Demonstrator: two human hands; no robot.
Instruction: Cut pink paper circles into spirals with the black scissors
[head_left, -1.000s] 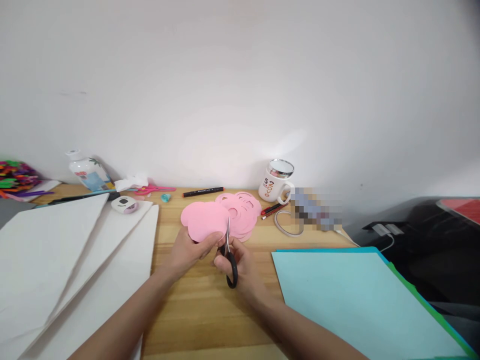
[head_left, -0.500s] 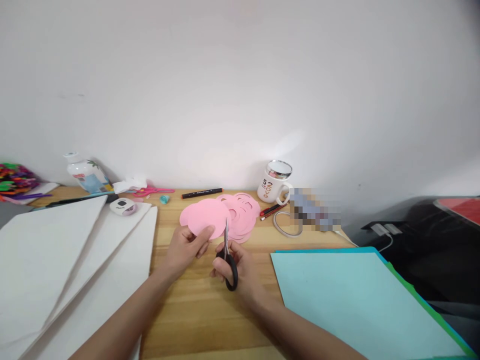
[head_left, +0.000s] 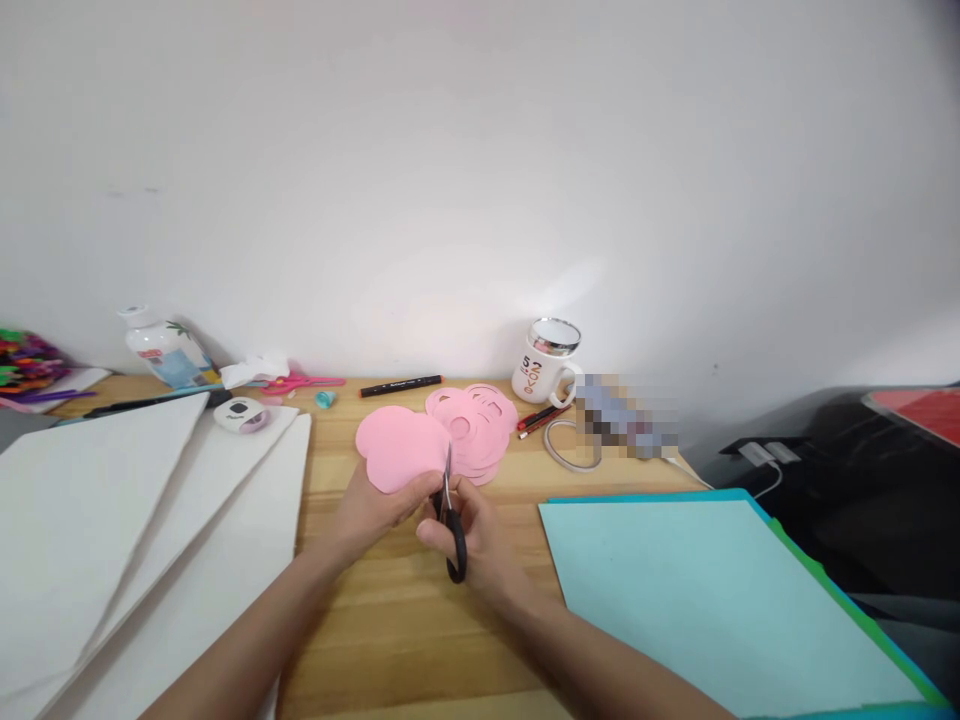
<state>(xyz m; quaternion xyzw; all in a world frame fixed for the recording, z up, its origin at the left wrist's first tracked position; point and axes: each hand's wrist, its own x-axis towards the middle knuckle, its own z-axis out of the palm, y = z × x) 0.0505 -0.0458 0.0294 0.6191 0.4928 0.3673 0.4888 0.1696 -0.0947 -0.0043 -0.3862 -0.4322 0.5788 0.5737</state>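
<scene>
Between thumb and fingers my left hand (head_left: 382, 508) grips a pink paper cutout (head_left: 403, 448) with rounded lobes, held just above the table. My right hand (head_left: 476, 530) is wrapped round the black handles of a pair of scissors (head_left: 452, 525), whose blades point away from me at the cutout's right edge. The blades look nearly closed; whether paper lies between them I cannot tell. Behind and to the right of the cutout lies a pile of pink paper pieces (head_left: 484, 425), some with holes cut in them.
White boards (head_left: 112, 530) cover the left side; light blue sheets (head_left: 697, 590) lie at right. Along the wall stand a bottle (head_left: 169, 348) and a white mug (head_left: 541, 370). A black marker (head_left: 401, 386), pink scissors (head_left: 300, 383) and a tape ring (head_left: 572, 446) lie on the wooden table (head_left: 397, 630).
The pink cutout has turned in my left hand, so its lobes now show more plainly. My left thumb has moved right, close to the scissors, which have shifted slightly left.
</scene>
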